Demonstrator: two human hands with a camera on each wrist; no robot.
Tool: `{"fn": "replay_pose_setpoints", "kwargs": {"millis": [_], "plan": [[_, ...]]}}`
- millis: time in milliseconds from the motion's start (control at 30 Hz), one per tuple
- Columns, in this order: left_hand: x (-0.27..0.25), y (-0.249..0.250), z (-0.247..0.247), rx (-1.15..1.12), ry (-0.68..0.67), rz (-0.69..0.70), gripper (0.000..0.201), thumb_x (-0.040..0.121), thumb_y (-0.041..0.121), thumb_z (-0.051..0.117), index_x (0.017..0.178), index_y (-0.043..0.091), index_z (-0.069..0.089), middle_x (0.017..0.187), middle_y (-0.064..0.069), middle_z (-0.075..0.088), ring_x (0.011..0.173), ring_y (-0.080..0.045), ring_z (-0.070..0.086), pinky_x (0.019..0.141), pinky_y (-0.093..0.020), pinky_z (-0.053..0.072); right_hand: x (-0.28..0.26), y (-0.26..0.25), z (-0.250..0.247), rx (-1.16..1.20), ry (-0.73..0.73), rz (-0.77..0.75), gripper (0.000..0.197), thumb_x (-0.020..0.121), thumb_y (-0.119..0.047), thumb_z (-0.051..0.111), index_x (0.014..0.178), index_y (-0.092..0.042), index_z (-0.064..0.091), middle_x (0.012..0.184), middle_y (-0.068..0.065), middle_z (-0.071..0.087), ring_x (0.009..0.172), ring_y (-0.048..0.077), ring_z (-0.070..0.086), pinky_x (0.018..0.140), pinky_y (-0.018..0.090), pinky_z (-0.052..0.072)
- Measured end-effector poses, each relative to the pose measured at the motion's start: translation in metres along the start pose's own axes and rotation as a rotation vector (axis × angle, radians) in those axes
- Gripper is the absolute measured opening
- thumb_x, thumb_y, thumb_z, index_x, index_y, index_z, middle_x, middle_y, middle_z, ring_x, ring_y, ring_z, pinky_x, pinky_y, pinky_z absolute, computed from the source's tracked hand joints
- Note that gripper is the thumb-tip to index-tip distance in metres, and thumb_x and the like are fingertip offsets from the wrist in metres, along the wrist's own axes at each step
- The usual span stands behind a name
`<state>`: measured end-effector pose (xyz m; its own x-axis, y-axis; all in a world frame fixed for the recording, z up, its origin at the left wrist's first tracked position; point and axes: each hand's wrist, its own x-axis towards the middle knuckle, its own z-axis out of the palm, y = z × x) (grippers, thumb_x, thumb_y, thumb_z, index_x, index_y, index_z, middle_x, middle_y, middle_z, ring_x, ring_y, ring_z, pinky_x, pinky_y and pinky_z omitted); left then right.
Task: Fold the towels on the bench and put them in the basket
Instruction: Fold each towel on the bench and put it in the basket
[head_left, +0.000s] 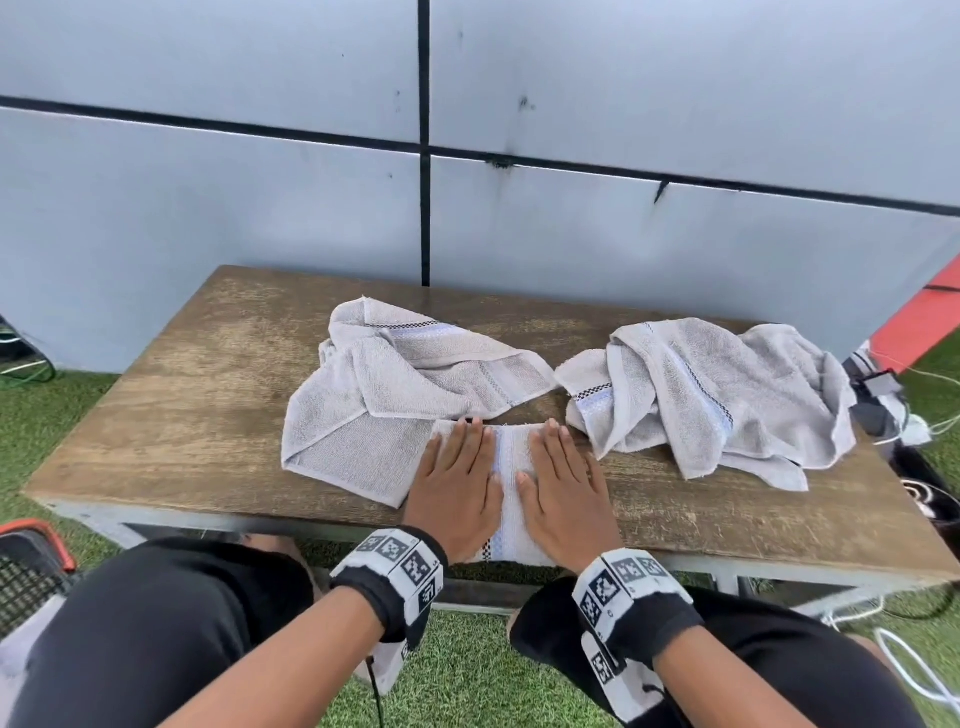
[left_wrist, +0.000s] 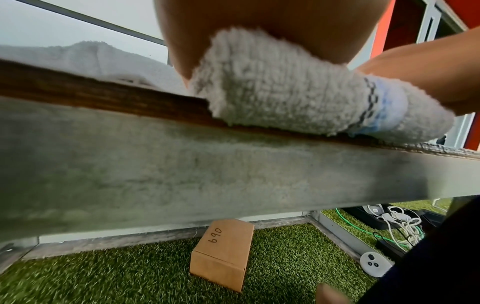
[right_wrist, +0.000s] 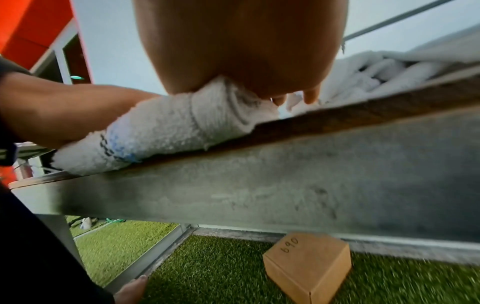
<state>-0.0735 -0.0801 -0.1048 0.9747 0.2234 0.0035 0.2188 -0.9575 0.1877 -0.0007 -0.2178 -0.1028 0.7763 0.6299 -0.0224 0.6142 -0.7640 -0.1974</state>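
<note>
A folded grey towel (head_left: 510, 483) lies at the front edge of the wooden bench (head_left: 182, 415), its striped end hanging slightly over. My left hand (head_left: 457, 483) and right hand (head_left: 563, 488) press flat on it side by side, fingers straight. In the left wrist view the folded towel (left_wrist: 272, 86) bulges under my palm; in the right wrist view the folded towel (right_wrist: 168, 127) shows the same. A loosely spread towel (head_left: 395, 384) lies behind on the left, and a crumpled towel (head_left: 717, 395) on the right. A dark mesh basket (head_left: 28, 566) with an orange rim stands at lower left on the grass.
A grey panelled wall (head_left: 467, 156) backs the bench. Cables and a charger (head_left: 904, 415) lie off the bench's right end. Under the bench a small cardboard box (left_wrist: 223, 255) sits on artificial grass. My knees (head_left: 182, 623) are close to the bench front.
</note>
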Motion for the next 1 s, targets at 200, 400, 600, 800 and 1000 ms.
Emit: {"fn": "replay_pose_setpoints", "kwargs": {"millis": [200, 400, 600, 800, 1000], "plan": [[0.003, -0.002, 0.001, -0.080, 0.003, -0.062, 0.066, 0.090, 0.045, 0.005, 0.150, 0.019, -0.004, 0.157, 0.005, -0.014, 0.143, -0.010, -0.015, 0.116, -0.041, -0.010, 0.003, 0.002, 0.005, 0.056, 0.014, 0.012, 0.073, 0.084, -0.053, -0.006, 0.150, -0.023, -0.002, 0.157, -0.006, -0.012, 0.143, 0.008, -0.013, 0.118, 0.038, -0.003], [0.008, -0.023, 0.004, -0.051, -0.003, -0.158, 0.069, 0.086, 0.049, -0.005, 0.149, 0.019, -0.011, 0.155, 0.003, -0.021, 0.140, -0.014, -0.026, 0.111, -0.046, -0.018, 0.003, 0.005, 0.006, 0.047, 0.039, 0.005, 0.063, 0.092, -0.048, 0.005, 0.150, -0.023, 0.003, 0.157, -0.007, -0.009, 0.143, 0.010, -0.011, 0.116, 0.037, -0.005], [-0.010, -0.041, -0.009, -0.011, 0.068, -0.249, 0.067, 0.090, 0.047, 0.005, 0.149, 0.016, 0.010, 0.158, -0.004, 0.008, 0.145, -0.019, -0.004, 0.108, -0.052, -0.014, -0.001, 0.008, -0.011, -0.045, 0.160, 0.003, 0.063, 0.092, -0.045, 0.008, 0.145, -0.020, 0.029, 0.156, -0.003, 0.019, 0.144, 0.012, 0.010, 0.115, 0.034, 0.006], [-0.017, -0.040, -0.036, -0.459, 0.181, -0.307, 0.027, 0.094, 0.034, 0.042, 0.112, 0.017, 0.052, 0.100, 0.000, 0.056, 0.098, -0.022, 0.053, 0.087, -0.039, 0.042, -0.006, 0.024, -0.033, 0.210, 0.290, 0.172, 0.019, 0.092, -0.036, 0.046, 0.103, -0.025, 0.056, 0.105, -0.008, 0.061, 0.100, 0.014, 0.054, 0.092, 0.036, 0.038], [-0.016, -0.050, -0.035, -0.531, -0.035, -0.384, 0.025, 0.091, 0.038, 0.051, 0.101, 0.015, 0.056, 0.093, -0.001, 0.062, 0.086, -0.019, 0.059, 0.079, -0.033, 0.050, 0.000, 0.033, -0.039, 0.446, 0.020, 0.321, 0.028, 0.090, -0.043, 0.050, 0.097, -0.022, 0.067, 0.089, -0.007, 0.065, 0.083, 0.011, 0.059, 0.075, 0.030, 0.045]]}}
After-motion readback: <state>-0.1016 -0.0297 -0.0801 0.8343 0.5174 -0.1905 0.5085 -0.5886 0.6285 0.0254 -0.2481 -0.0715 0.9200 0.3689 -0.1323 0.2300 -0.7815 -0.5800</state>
